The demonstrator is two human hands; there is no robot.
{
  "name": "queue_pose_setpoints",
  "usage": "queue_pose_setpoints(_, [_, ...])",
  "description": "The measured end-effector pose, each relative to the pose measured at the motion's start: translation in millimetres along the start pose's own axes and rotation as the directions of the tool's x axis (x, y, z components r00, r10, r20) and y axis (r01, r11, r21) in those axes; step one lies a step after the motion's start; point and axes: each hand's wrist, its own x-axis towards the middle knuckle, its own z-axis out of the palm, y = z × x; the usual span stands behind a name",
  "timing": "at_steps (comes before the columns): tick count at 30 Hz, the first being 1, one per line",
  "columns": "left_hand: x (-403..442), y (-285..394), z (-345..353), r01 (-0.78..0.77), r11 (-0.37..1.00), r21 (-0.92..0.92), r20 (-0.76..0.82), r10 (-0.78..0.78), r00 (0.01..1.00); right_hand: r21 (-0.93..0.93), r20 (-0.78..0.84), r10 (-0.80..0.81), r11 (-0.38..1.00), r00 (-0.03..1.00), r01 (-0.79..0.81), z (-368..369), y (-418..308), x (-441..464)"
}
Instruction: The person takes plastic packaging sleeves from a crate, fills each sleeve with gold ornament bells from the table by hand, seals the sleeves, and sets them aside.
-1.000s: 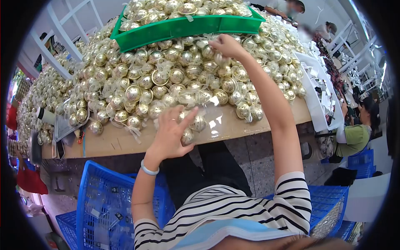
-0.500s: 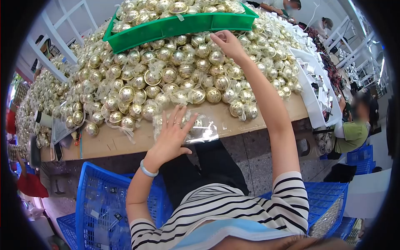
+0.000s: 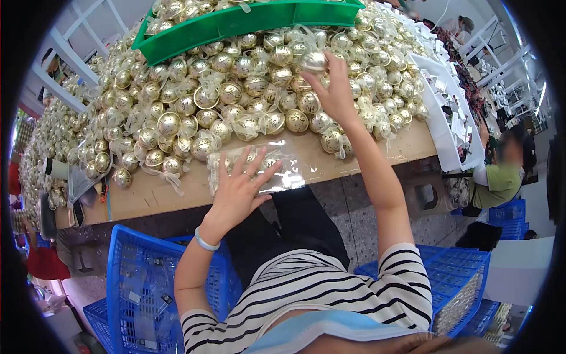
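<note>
My left hand [image 3: 240, 184] lies flat with fingers spread on a clear plastic bag [image 3: 290, 168] at the table's front edge. Pale items show through the bag under the fingers, too blurred to name. My right hand [image 3: 336, 91] reaches over the heap, thumb and fingers around a shiny gold ball ornament [image 3: 313, 61] with a sheer ribbon on top. Beneath and around it spreads a big pile of similar gold ball ornaments [image 3: 206, 97] with cream ribbons.
A green tray [image 3: 253, 28] full of gold balls rests on the pile. To the right stands a white bin [image 3: 445, 118] with small white and dark pieces. Blue crates [image 3: 138, 289] flank my legs. A person in a green top [image 3: 495, 186] sits at the right.
My right hand has closed on a gold ball and lifted it slightly from the pile. My left hand stays on the bag. The view has shifted a little.
</note>
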Motion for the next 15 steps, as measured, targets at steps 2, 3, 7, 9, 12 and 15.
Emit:
queue_pose_setpoints(2, [0.3, 0.2, -0.9, -0.001, 1.0, 0.001, -0.005, 0.001, 1.0, 0.198, 0.092, -0.001, 0.98, 0.996, -0.018, -23.7, -11.4, -37.0])
queue_pose_setpoints(3, [0.8, -0.3, -1.7, -0.003, 1.0, 0.004, -0.008, 0.003, 1.0, 0.293, 0.14, -0.003, 0.955, 0.99, -0.038, -31.5, -15.8, -56.2])
queue_pose_setpoints(7, [1.2, -5.1, -12.5, 0.005, 0.996, -0.089, 0.024, -0.003, 1.0, 0.235, 0.138, 0.131, 0.959, 0.982, -0.161, -42.5, -30.9, -147.7])
queue_pose_setpoints(9, [-1.1, -12.4, -15.6, 0.022, 0.984, -0.175, -0.016, -0.025, 1.0, -0.029, 0.103, -0.05, 0.998, 0.993, 0.053, -51.4, -41.3, -174.8])
queue_pose_setpoints(12, [-4.5, -19.5, -18.1, 0.027, 0.982, -0.185, -0.039, -0.034, 0.999, -0.167, 0.273, 0.277, 0.957, 0.921, -0.238, -46.9, -52.2, -205.6])
queue_pose_setpoints(15, [-8.0, -19.6, -11.9, -0.016, 0.999, -0.05, -0.011, 0.015, 1.0, -0.113, 0.376, 0.227, 0.974, 0.898, -0.199, -36.0, -42.6, -205.5])
